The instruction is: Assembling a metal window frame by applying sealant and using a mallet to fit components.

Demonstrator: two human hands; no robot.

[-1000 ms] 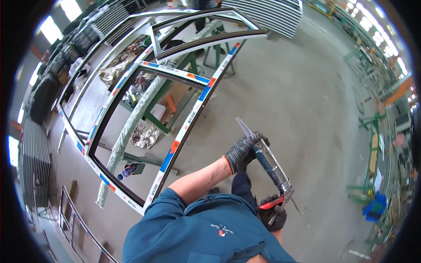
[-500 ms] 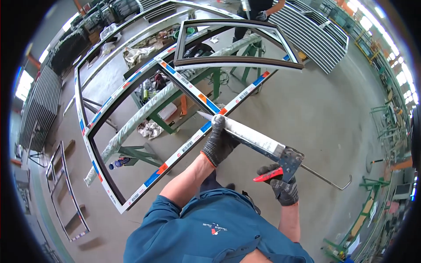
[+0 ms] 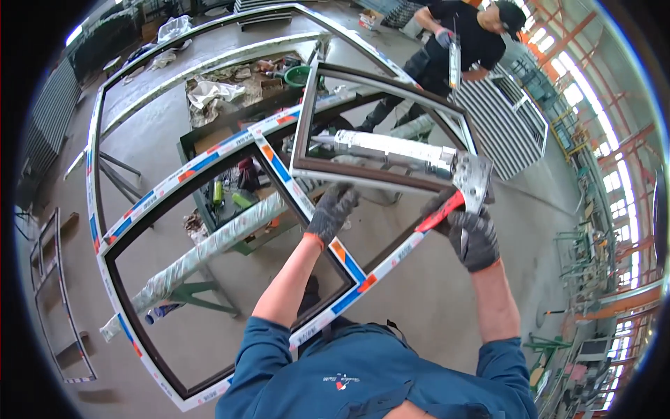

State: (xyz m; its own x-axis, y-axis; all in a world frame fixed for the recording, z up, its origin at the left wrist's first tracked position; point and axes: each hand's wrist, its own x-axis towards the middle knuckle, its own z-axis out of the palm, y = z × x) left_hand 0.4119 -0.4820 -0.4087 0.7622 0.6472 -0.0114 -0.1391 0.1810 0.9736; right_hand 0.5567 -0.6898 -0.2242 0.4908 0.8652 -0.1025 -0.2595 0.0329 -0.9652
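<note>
My right hand (image 3: 475,241), in a dark grey knit glove, is wrapped around the handle of a caulking gun (image 3: 474,178) with a red trigger. The gun's light-coloured cartridge (image 3: 398,150) points left over the small brown-edged sash (image 3: 377,179), its nozzle near the sash's left side. My left hand (image 3: 333,213), gloved alike, is off the gun, just below the sash's lower edge and over the crossbar (image 3: 285,171) of the large window frame. Its fingers look bent and are partly hidden, so whether they touch anything is unclear.
The large taped frame (image 3: 150,202) rests on wrapped supports (image 3: 209,241). A bench tray of cloths and a green bowl (image 3: 296,75) lies beyond. A co-worker (image 3: 457,42) stands at the far right with another caulking gun (image 3: 454,64). Stacked profiles (image 3: 506,115) lie behind.
My left hand has let go of the gun's front and moved slightly left. My right hand has raised the gun farther forward, over the sash. My view has shifted, showing more of the co-worker.
</note>
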